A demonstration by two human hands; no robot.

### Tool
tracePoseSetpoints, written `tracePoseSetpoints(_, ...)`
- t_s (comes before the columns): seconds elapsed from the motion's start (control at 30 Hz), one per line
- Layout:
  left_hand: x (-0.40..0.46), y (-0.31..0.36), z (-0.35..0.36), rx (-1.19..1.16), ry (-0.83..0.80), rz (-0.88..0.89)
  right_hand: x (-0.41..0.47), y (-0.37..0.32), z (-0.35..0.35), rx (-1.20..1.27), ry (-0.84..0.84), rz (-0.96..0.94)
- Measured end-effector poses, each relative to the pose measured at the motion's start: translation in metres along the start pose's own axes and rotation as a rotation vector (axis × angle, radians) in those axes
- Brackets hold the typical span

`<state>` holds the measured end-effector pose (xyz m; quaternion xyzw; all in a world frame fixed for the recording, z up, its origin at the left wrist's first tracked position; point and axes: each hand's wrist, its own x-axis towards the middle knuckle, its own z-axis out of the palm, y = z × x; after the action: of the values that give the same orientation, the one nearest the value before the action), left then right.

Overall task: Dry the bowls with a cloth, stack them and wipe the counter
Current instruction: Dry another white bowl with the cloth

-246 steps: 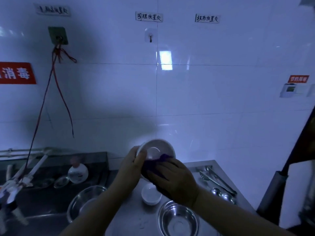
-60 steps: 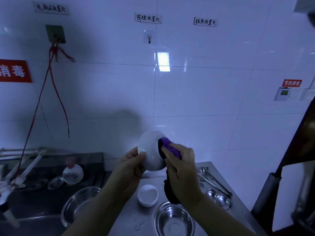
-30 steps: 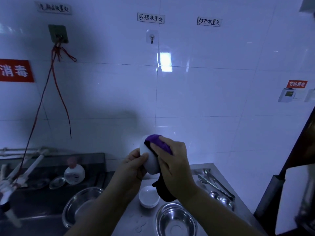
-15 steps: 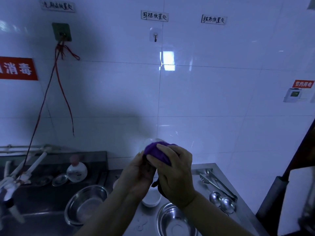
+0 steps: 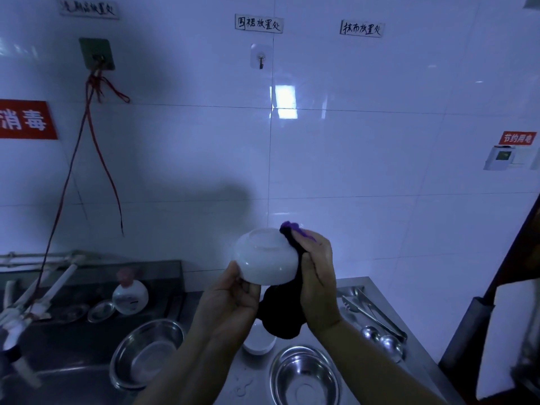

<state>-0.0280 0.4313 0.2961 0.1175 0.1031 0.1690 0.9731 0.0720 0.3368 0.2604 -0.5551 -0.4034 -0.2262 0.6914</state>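
Observation:
I hold a white bowl (image 5: 264,257) upside down in front of the wall, its foot ring facing up. My left hand (image 5: 230,302) grips its lower left rim. My right hand (image 5: 317,273) presses a purple cloth (image 5: 287,305) against the bowl's right side; the cloth hangs dark below the bowl. On the steel counter (image 5: 330,290) under my hands stands a second white bowl (image 5: 258,342), partly hidden. A steel bowl (image 5: 305,377) sits in front of it, and another steel bowl (image 5: 146,352) sits to the left by the sink.
Tongs (image 5: 371,312) and ladles (image 5: 380,340) lie at the counter's right edge. A sink (image 5: 58,363) with a soap bottle (image 5: 130,296), small dishes and a tap (image 5: 17,314) is on the left. Water drops (image 5: 244,385) mark the counter front. A dark door frame stands at the right.
The cloth covered the top of the bowl half a second ago; now my right hand has slid it to the bowl's right side, baring the upturned base. The bowl sits a little higher.

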Motion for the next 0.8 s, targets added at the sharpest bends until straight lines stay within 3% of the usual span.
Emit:
tracePoseSetpoints(0.1,0.001,0.002,0.004,-0.013,-0.024,-0.006,0.005,-0.009,0.004,-0.004,0.029,0.022)
tracePoseSetpoints(0.3,0.005,0.003,0.0,-0.021,-0.073,-0.051,-0.023,-0.009,0.022,-0.516,0.052,-0.376)
tracePoseSetpoints(0.37,0.004,0.003,-0.003,0.006,-0.094,-0.077,-0.023,-0.006,0.022,-0.527,0.045,-0.425)
tracePoseSetpoints(0.63,0.01,0.005,-0.022,0.189,-0.045,0.018,-0.015,-0.009,0.006,0.121,0.008,0.213)
tracePoseSetpoints(0.8,0.009,0.015,-0.04,0.419,-0.13,0.101,0.0,-0.011,-0.004,0.208,-0.13,0.345)
